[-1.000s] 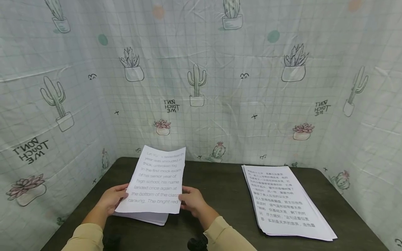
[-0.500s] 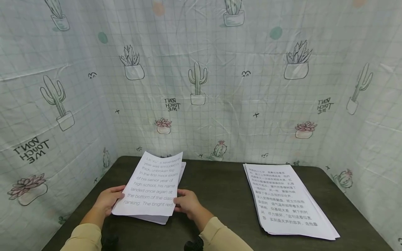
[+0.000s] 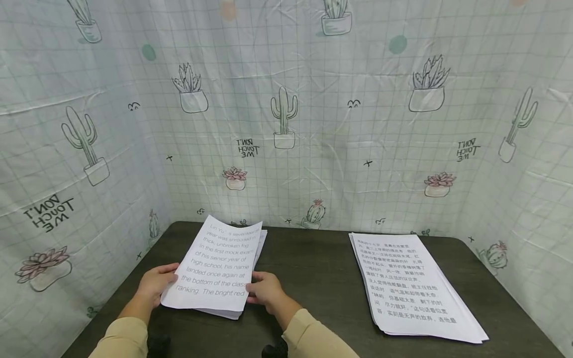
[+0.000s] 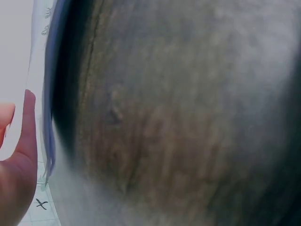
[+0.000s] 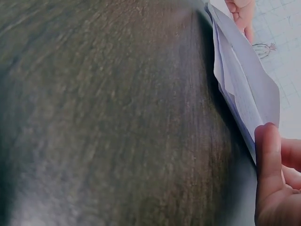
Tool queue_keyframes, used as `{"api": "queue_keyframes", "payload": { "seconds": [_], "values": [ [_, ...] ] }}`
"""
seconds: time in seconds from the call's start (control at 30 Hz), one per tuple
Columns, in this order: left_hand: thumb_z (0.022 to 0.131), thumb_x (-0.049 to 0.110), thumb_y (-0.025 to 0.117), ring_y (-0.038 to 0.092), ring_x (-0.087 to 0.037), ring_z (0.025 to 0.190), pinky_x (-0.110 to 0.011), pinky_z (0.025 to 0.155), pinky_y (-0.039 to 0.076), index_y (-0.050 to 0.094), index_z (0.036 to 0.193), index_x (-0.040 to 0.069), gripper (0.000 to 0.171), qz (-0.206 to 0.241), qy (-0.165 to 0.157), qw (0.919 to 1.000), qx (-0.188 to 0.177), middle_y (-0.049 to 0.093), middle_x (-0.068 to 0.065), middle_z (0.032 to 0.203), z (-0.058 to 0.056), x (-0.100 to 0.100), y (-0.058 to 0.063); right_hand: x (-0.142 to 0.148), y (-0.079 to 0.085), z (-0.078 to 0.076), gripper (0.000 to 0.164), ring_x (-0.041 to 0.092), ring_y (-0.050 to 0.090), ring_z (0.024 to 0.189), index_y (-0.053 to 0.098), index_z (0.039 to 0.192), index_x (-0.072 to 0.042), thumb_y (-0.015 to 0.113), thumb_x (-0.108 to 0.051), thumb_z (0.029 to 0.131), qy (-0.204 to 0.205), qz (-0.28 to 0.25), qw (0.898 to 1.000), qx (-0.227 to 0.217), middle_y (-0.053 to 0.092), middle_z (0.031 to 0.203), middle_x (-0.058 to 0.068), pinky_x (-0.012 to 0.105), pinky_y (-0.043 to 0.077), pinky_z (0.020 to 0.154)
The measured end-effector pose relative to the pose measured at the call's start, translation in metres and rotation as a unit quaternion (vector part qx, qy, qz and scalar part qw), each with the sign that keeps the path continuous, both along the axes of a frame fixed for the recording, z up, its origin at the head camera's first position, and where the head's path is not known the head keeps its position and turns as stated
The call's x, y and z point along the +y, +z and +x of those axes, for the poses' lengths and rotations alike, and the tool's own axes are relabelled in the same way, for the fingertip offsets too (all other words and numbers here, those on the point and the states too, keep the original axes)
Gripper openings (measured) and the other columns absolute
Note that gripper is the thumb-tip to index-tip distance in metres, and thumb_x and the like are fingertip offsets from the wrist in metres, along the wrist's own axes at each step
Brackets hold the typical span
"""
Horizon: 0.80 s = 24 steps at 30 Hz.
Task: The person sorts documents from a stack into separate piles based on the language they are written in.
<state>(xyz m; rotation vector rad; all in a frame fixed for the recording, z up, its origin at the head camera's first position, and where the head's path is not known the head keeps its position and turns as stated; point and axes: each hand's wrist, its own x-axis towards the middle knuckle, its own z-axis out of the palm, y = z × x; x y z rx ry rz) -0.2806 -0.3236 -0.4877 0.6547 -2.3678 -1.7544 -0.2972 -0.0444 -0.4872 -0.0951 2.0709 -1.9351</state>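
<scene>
A white sheet of paper [image 3: 212,268] with printed English text is held slightly curved over a paper stack [image 3: 226,313] on the left of the table, its far edge bent up. My left hand [image 3: 155,284] pinches the sheet's left edge between thumb and fingers. At the right edge, my right hand [image 3: 267,291] pinches it in the same way. From the right wrist view, the sheet's edge [image 5: 263,89] bows away from the layers under it, with the right hand [image 5: 277,183] at the near end. Part of the lower stack is hidden by the sheet.
On the right of the dark wooden table [image 3: 313,298] lies another stack of papers [image 3: 412,288] with Chinese text, slightly fanned. A cactus-print curtain [image 3: 331,124] surrounds the back and sides. Black objects [image 3: 275,349] show by the wrists.
Over the second, the sheet and both hands came down and a little left, uncovering the stack's right edge. During the last half second they barely moved. The right stack stayed put.
</scene>
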Motion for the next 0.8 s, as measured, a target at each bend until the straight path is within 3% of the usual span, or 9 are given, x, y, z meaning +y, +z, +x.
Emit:
{"api": "queue_keyframes", "payload": {
  "seconds": [0.2,0.33,0.5,0.67,0.8],
  "values": [
    [0.096,0.001,0.053,0.056,-0.038,0.114,-0.028,0.075,0.053,0.048,0.139,-0.006,0.044,0.000,-0.001,1.0000,-0.008,0.045,-0.034,0.142,0.000,0.003,-0.003,0.001,-0.005,0.002,0.047,0.017,0.071,0.077,0.050,0.134,0.010,0.062,0.002,0.089,-0.009,0.001,1.000,-0.009,0.070,0.094,0.014,0.029,0.061,0.064],
    [0.096,0.001,0.052,0.049,-0.044,0.124,-0.042,0.093,0.051,0.045,0.140,-0.008,0.045,-0.005,-0.007,1.0000,0.000,0.042,-0.034,0.144,0.000,0.005,-0.005,0.003,-0.007,0.004,0.045,0.013,0.067,0.070,0.052,0.133,0.009,0.063,-0.002,0.091,-0.010,0.010,1.000,-0.008,0.070,0.089,0.012,0.026,0.059,0.061],
    [0.098,0.003,0.049,0.042,-0.046,0.134,-0.054,0.111,0.038,0.043,0.141,-0.009,0.046,-0.006,-0.016,0.9998,0.011,0.040,-0.032,0.147,0.000,0.005,-0.006,0.005,-0.006,0.005,0.045,0.011,0.064,0.066,0.051,0.133,0.010,0.062,-0.005,0.092,-0.009,0.015,1.000,-0.004,0.070,0.087,0.012,0.025,0.058,0.058],
    [0.099,0.009,0.049,0.044,-0.045,0.132,-0.054,0.110,0.039,0.041,0.142,-0.009,0.047,-0.009,-0.014,0.9998,0.015,0.041,-0.032,0.146,0.002,0.006,-0.002,0.011,-0.005,0.005,0.046,0.012,0.062,0.065,0.050,0.134,0.010,0.061,-0.008,0.093,-0.004,0.032,0.999,-0.004,0.068,0.088,0.012,0.027,0.058,0.058],
    [0.099,0.010,0.048,0.046,-0.043,0.129,-0.050,0.107,0.043,0.040,0.143,-0.008,0.049,-0.004,-0.002,0.9995,0.030,0.040,-0.032,0.147,0.004,0.008,0.008,0.026,0.001,0.000,0.048,0.017,0.066,0.075,0.049,0.137,0.007,0.061,-0.014,0.095,0.027,0.057,0.998,0.007,0.068,0.100,0.016,0.033,0.060,0.065]
  ]
}}
